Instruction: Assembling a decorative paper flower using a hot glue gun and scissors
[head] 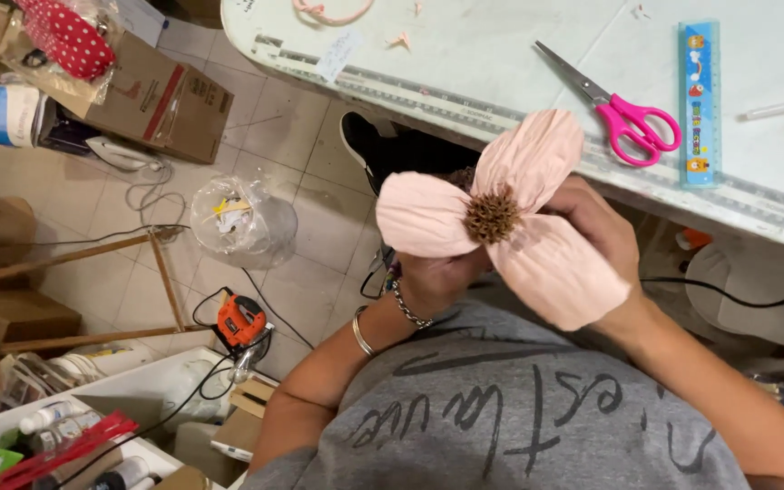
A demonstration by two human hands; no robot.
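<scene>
The paper flower [510, 216] is up in front of the person's chest, just by the edge of the pale table [465, 63]; it has three big pink petals and a spiky brown middle; the left hand [436, 279] is closed on it from underneath, with the fingers curled tight behind the petals; the right hand [602, 238] is closed on it too, mostly hidden behind the lower petal. On the table lie pink scissors [623, 111] and a blue ruler [699, 102], side by side but not touching. Down on the tiled floor sits a clear plastic bag [242, 220] with scraps of paper inside; a brown cardboard box [151, 95] has a red spotty bag [65, 38] resting on top of it; an orange power tool [240, 319] lies near a white box [129, 399] with bottles and red sticks in it.
</scene>
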